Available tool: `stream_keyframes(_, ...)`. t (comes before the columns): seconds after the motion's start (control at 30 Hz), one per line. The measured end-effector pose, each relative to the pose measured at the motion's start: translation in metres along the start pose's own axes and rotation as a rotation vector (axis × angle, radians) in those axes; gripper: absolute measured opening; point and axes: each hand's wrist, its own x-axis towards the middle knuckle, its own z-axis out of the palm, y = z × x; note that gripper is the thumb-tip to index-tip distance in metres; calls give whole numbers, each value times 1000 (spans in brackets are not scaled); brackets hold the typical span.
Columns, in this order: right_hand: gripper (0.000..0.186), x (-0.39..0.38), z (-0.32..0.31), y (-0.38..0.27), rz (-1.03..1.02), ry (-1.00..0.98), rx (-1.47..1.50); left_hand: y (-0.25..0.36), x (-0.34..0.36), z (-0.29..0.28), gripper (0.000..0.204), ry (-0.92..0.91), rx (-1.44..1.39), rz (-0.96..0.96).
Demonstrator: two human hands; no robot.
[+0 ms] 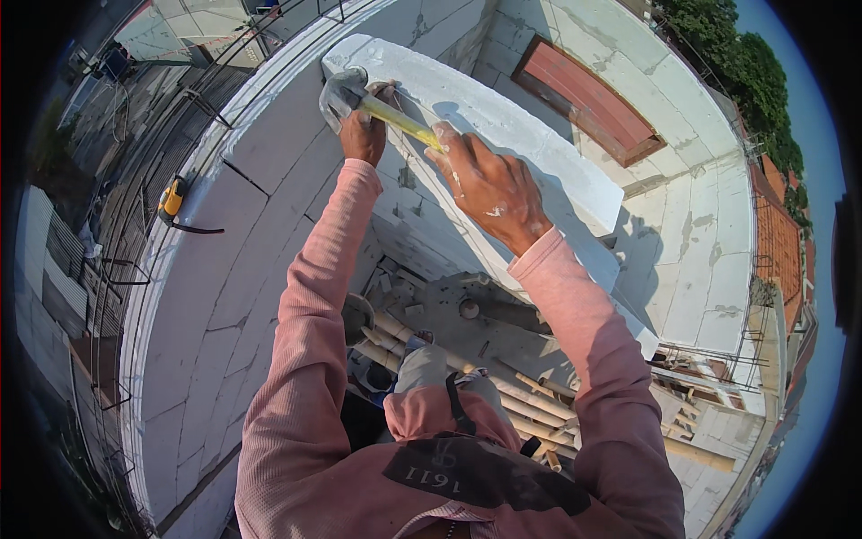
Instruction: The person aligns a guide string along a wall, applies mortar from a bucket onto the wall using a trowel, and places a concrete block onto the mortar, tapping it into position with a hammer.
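My right hand (492, 184), dusted with white, is wrapped round the yellow handle of a claw hammer (401, 119). The hammer's metal head is beside the left end of a long white lightweight block (503, 108), which lies along the top of a wall. Just below the hammer head is my left hand (362, 136), raised close to the block's end. Its fingers look bent, but the hammer partly covers them, and what they hold cannot be made out.
A curved block wall (242, 251) with thin steel bars along its edge runs down the left, a yellow-and-black tool (171, 199) on top. Bamboo poles (525, 400) lie far below, above a debris-strewn floor. A red-brown framed panel (588, 99) is set in the far wall.
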Motion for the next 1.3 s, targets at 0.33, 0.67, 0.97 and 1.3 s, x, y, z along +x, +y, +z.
stream_keyframes(0.33,31,-7,3,17,208,139,298,31,24,-27,23,12,-229,82)
stream_keyframes(0.67,33,-14,-12,15,238,128,384,28,37,-29,27,-130,138,141)
stream_keyframes(0.97,32,24,4,12,119,228,310,18,36,-21,24,-88,132,214)
stream_keyframes(1.3,28,27,14,11,200,29,278,6,34,-21,23,-81,85,247)
